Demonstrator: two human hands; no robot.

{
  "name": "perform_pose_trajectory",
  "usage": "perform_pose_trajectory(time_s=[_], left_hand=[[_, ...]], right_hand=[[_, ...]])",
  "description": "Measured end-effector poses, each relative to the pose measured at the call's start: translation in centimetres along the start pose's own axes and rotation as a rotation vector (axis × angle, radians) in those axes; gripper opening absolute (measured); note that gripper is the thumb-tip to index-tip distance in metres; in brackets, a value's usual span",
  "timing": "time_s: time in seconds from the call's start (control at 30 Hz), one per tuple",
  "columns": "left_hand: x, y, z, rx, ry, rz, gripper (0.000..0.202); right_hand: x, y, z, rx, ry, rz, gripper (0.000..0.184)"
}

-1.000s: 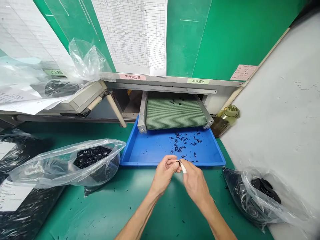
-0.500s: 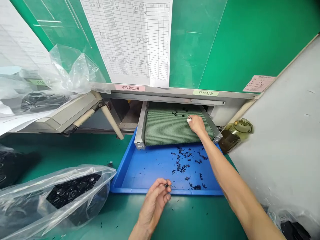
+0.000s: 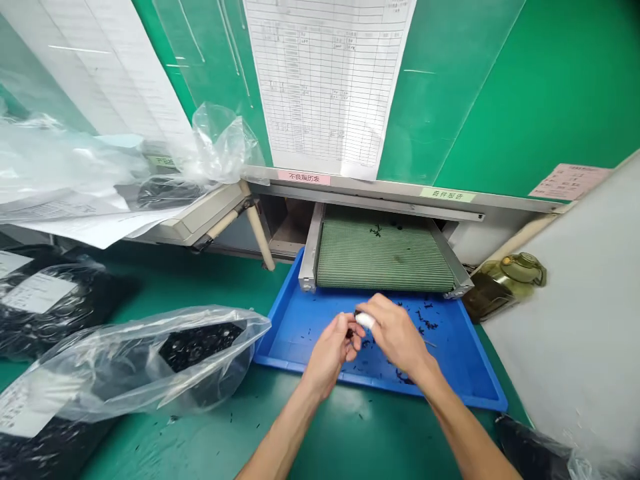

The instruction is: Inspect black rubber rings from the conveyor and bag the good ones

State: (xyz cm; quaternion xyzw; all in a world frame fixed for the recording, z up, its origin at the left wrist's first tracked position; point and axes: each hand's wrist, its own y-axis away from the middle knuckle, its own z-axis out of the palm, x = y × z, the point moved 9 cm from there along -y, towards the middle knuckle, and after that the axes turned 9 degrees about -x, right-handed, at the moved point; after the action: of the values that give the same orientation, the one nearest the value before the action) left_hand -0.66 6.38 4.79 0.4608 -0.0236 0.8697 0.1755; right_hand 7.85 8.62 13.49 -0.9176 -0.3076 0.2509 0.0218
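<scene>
Over the blue tray (image 3: 287, 307) my hands meet at the fingertips. My left hand (image 3: 333, 350) is closed in a pinch on a small black part (image 3: 349, 333); its shape is mostly hidden by the fingers. My right hand (image 3: 395, 333) is closed too, with a white cover on a fingertip. From its far side sticks out a thin metal tool (image 3: 430, 344), whose working end I cannot make out. More small black parts (image 3: 427, 325) lie scattered in the tray. Behind the hands, a green mesh conveyor belt (image 3: 385, 257) carries a few black pieces.
Left of the tray lies an open clear plastic bag (image 3: 215, 377) of black parts, with more filled bags (image 3: 45, 300) beyond. A greenish jug (image 3: 510, 280) stands by the right wall. The panel's lower edge (image 3: 370, 197) overhangs the belt. Tiny black bits dot the green table (image 3: 200, 440).
My right hand has come back from the belt to my left fingertips. Fewer black pieces show on the belt. The view has shifted, so the scene sits further right.
</scene>
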Motion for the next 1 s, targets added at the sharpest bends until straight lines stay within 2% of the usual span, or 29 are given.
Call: perform_pose_trajectory(time_s=[0.07, 0.13, 0.23, 0.33, 0.4, 0.53, 0.67, 1.0], left_hand=[[-0.3, 0.5, 0.9, -0.062, -0.079, -0.023, 0.039], [-0.9, 1.4, 1.4, -0.093, -0.145, -0.052, 0.039], [-1.3, 3.1, 1.7, -0.105, -0.173, -0.078, 0.040], [-1.4, 4.5, 2.2, -0.125, -0.168, -0.107, 0.040], [-1.4, 5.2, 2.7, -0.143, -0.173, -0.121, 0.040], [-1.5, 6.2, 3.8, -0.183, -0.189, -0.116, 0.039], [-1.7, 6.7, 4.5, -0.209, -0.237, -0.113, 0.039], [-2.7, 6.9, 5.2, -0.244, -0.144, -0.225, 0.036]], right_hand=[[-1.9, 2.6, 1.0, -0.009, -0.048, 0.001, 0.032], [-2.9, 4.3, 1.5, -0.048, -0.043, 0.026, 0.031], [-3.5, 6.4, 1.3, -0.089, 0.029, 0.034, 0.033], [-4.0, 8.2, 0.4, -0.033, 0.166, 0.035, 0.037], [-4.4, 9.2, 0.3, -0.011, 0.235, 0.035, 0.033], [-5.6, 10.3, 1.0, -0.033, 0.368, 0.031, 0.024], [-5.9, 10.9, 0.9, -0.012, 0.456, 0.046, 0.023], [-5.2, 11.9, 0.6, -0.021, 0.324, -0.076, 0.031]])
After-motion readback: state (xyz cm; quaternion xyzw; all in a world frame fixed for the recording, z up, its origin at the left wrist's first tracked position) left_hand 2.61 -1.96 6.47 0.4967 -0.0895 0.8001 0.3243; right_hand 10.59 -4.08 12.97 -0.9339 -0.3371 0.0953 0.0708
